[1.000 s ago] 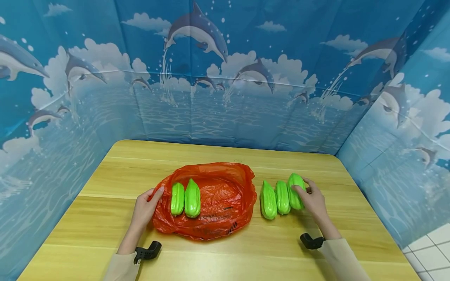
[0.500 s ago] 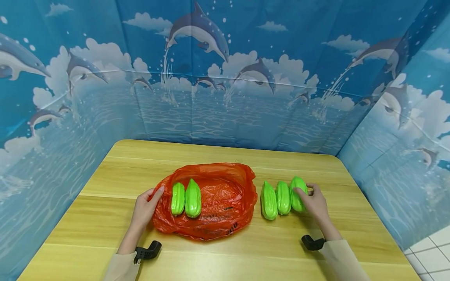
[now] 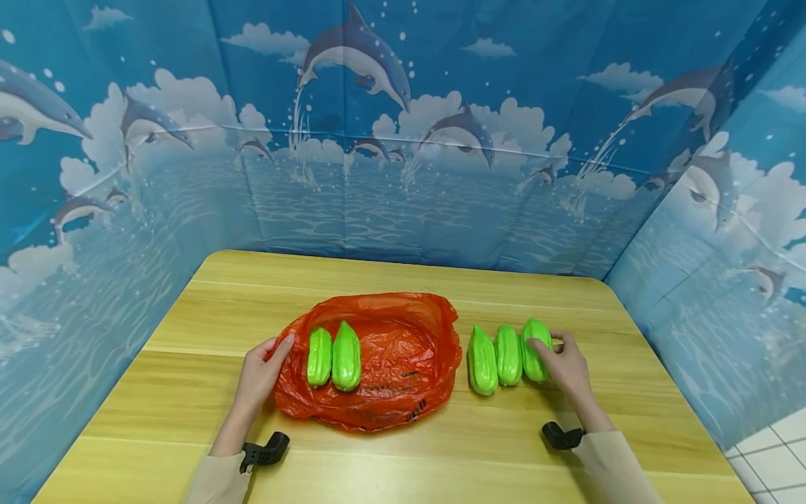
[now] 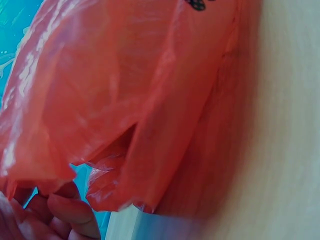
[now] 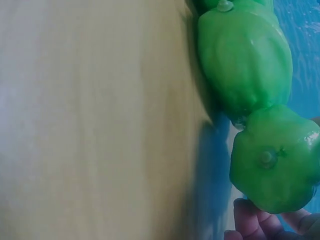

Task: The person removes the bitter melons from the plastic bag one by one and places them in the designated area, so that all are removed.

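A red plastic bag (image 3: 403,350) lies spread on the table, its left edge pinched by my left hand (image 3: 259,374); the left wrist view shows the fingers (image 4: 75,212) at the bag's rim (image 4: 150,100). Two green ribbed vegetables, one (image 3: 319,357) beside the other (image 3: 346,357), rest on the bag's left part. To the right of the bag, three more stand in a row: a pointed one (image 3: 483,360), a middle one (image 3: 508,355) and the rightmost (image 3: 535,350). My right hand (image 3: 567,364) grips the rightmost, also seen in the right wrist view (image 5: 275,160).
The wooden table (image 3: 189,392) extends around the bag on all sides. Behind it and along both sides hangs a blue dolphin-print curtain (image 3: 403,203). White floor tiles (image 3: 765,448) show at the lower right.
My right hand and the vegetable in it have shifted slightly right and toward the table's front edge. The left hand and the bag look unchanged.
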The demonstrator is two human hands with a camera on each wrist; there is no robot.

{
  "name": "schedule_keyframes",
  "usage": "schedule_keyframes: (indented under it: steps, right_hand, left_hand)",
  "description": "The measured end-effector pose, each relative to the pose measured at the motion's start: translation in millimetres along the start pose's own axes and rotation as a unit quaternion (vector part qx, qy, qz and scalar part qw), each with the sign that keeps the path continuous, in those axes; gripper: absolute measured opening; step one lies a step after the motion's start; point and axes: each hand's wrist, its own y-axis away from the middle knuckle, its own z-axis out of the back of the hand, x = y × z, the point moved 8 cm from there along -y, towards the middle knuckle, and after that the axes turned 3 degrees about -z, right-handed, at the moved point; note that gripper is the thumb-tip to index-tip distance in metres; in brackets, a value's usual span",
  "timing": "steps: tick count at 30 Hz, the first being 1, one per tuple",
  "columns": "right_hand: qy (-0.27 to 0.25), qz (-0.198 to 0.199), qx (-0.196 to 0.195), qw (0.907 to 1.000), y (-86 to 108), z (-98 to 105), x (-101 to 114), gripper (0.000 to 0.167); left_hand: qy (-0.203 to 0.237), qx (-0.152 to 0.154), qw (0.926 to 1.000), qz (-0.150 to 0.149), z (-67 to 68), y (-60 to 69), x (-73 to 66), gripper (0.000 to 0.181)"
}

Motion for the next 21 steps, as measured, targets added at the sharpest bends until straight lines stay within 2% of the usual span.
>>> schedule_keyframes:
  steps: [13, 21]
  right_hand:
    - [0.009, -0.005, 0.011, 0.9999, 1.8, -1.3, -6.0, 0.079]
    - [0.020, -0.002, 0.010, 0.9998, 0.7, -2.5, -6.0, 0.079]
  left_hand:
    - [-0.018, -0.002, 0.9995, -0.024, -0.3, 1.0, -3.8, 0.045]
    - [-0.017, 0.000, 0.9996, -0.023, -0.9, 0.1, -2.2, 0.048]
